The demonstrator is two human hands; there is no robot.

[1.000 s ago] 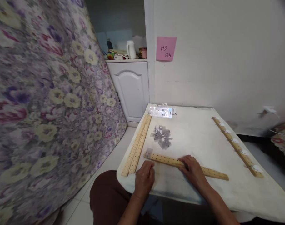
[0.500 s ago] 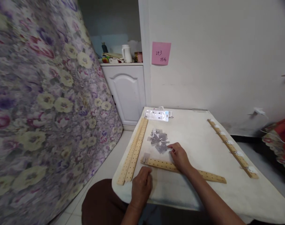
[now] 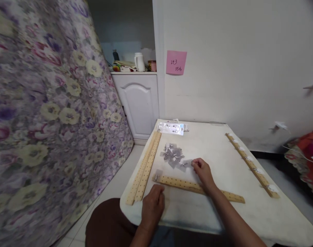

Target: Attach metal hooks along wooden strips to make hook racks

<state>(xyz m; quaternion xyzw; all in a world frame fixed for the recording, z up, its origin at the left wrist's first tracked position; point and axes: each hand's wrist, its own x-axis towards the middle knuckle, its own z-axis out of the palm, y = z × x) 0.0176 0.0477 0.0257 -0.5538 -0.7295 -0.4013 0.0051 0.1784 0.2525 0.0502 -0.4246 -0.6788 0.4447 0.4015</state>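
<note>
A perforated wooden strip (image 3: 179,183) lies across the near part of the white table (image 3: 218,154); a small clear hook sits at its left end. My left hand (image 3: 152,207) rests curled on the table's front edge, just below that end. My right hand (image 3: 203,172) reaches over the strip to a pile of small clear adhesive hooks (image 3: 173,156) and pinches one at the pile's right edge. Two more perforated strips (image 3: 144,168) lie side by side along the table's left edge. Another strip with several white hooks on it (image 3: 251,165) lies at the right.
A clear blister pack (image 3: 171,128) lies at the table's far left corner. A floral mattress (image 3: 48,113) leans close on the left. Behind stand a white cabinet (image 3: 139,103) with a jug on top and a wall with a pink note (image 3: 176,62). Red cloth shows at far right.
My right hand has left the near strip and moved up to the hook pile, closing on a hook. My left hand has stayed at the front edge. The view has shifted slightly.
</note>
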